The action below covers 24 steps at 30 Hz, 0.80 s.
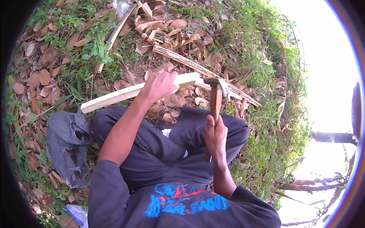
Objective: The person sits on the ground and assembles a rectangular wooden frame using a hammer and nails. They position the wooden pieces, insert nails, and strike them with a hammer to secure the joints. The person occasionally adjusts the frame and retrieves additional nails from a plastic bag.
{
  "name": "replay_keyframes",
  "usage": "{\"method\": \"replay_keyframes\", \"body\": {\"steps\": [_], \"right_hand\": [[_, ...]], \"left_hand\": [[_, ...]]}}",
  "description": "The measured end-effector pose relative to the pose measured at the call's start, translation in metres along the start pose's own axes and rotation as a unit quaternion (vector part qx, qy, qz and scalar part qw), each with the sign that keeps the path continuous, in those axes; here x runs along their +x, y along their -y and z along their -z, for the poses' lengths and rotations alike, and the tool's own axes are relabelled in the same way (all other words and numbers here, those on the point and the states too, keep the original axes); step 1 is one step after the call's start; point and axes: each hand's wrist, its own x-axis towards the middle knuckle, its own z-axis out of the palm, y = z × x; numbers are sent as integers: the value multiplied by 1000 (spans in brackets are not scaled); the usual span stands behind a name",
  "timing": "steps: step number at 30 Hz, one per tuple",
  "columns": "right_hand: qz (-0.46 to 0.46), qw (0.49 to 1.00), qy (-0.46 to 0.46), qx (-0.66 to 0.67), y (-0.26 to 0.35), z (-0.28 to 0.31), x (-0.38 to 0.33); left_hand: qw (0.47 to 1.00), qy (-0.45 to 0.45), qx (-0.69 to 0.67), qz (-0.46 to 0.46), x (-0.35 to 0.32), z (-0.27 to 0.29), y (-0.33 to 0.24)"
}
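Observation:
My left hand (159, 86) grips a pale wooden batten (114, 97) that lies across in front of my knees, its right end near the hammer head. My right hand (215, 137) is closed around the brown wooden handle of a claw hammer (216, 99). The metal hammer head (218, 82) sits at the batten's right end, where a second, thinner strip (228, 91) runs off to the right. I am crouching, dark trousers below both arms.
A weathered stick (190, 62) lies diagonally behind the batten. Another long stick (114, 36) lies at upper left among dry leaves and grass. A dark grey plastic bag (66, 144) lies at my left. Grass slopes away on the right.

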Motion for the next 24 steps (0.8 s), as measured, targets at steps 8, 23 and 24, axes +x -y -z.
{"method": "replay_keyframes", "body": {"steps": [8, 23, 24], "right_hand": [[24, 995, -50, 78, 40, 16, 19], [52, 996, -57, -47, 14, -11, 19], [30, 993, -7, -111, 1, -14, 20]], "left_hand": [[998, -14, -56, 8, -2, 6, 3], [998, 57, -18, 17, 4, 0, -6], [998, 53, -27, 25, 5, 3, -6]]}}
